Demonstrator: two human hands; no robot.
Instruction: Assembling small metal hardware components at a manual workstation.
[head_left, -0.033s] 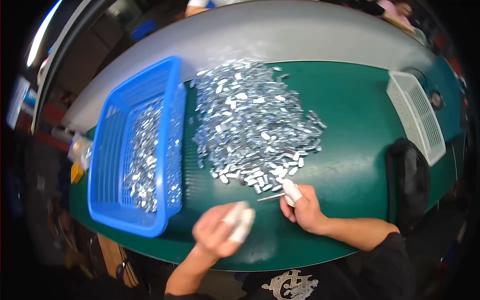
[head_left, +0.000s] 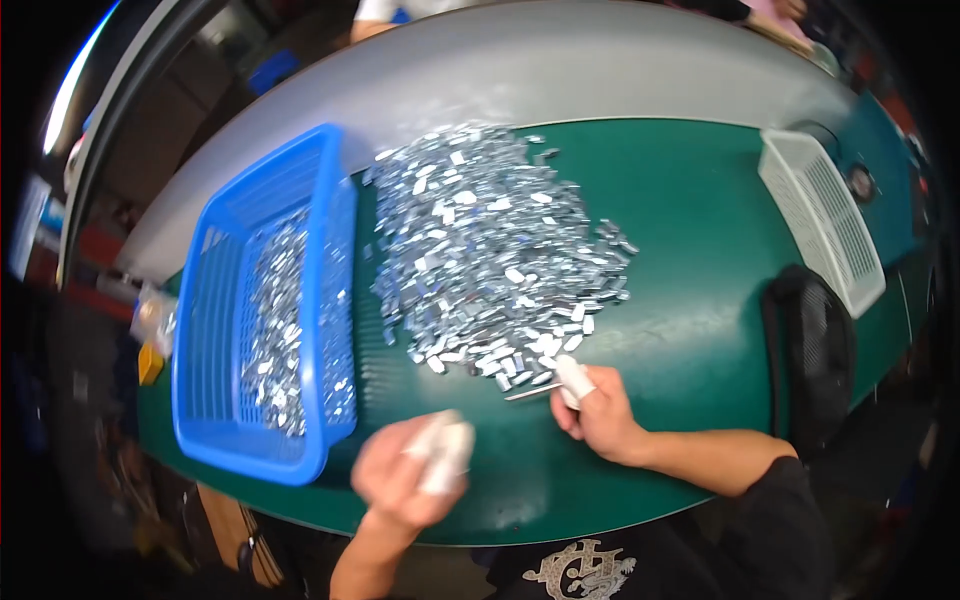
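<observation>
My right hand (head_left: pixel 608 418) is closed on a thin metal rod (head_left: pixel 528 393), which points left just below the near edge of a pile of small silvery metal pieces (head_left: pixel 490 250). White coverings wrap its thumb and finger tips. Nearer to me and to the left, my left hand (head_left: pixel 405 475) hovers over the green table with its fingers drawn together. White coverings show on these fingers too. Motion smears that hand, and anything small between its fingertips is hidden.
A blue plastic basket (head_left: pixel 317 400) holding similar pieces stands left of the pile. On the right are a white slotted basket (head_left: pixel 825 225) and a black mesh-sided case (head_left: pixel 812 350). A grey barrier (head_left: pixel 600 70) runs along the far table edge, with other people beyond it.
My left hand has moved a little left and toward me, away from the rod. My right hand keeps its hold on the rod. The whole view has shifted slightly.
</observation>
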